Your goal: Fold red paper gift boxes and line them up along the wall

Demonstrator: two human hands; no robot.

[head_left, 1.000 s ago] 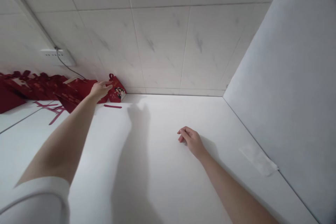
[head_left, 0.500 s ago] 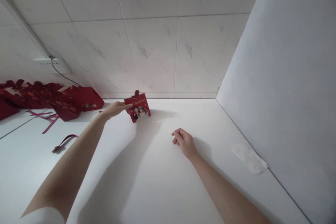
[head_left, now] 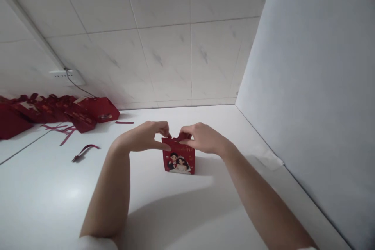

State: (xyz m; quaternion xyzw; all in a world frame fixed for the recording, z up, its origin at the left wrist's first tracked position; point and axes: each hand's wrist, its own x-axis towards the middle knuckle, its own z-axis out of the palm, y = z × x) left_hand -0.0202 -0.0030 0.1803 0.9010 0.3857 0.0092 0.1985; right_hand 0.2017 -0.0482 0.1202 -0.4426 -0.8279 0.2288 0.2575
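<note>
A small red gift box [head_left: 179, 162], printed with a cartoon bride and groom, stands upright on the white table in front of me. My left hand [head_left: 149, 136] grips its upper left edge, thumb on the front and fingers behind. At the top right, my right hand [head_left: 200, 137] pinches the upper edge near the dark red bow, with the thumb at the front. The fingers partly cover the bow and the box's top.
Several red gift boxes [head_left: 107, 110] are crowded at the back left against the tiled wall. Loose red ribbons [head_left: 86, 149] lie nearby on the white table [head_left: 164, 211]. A white crumpled sheet [head_left: 268, 158] rests beside the white panel [head_left: 310, 86] at right.
My left hand has brought the gift box right and nearer to me. My right hand, empty before, has moved to the box and now holds its top.
</note>
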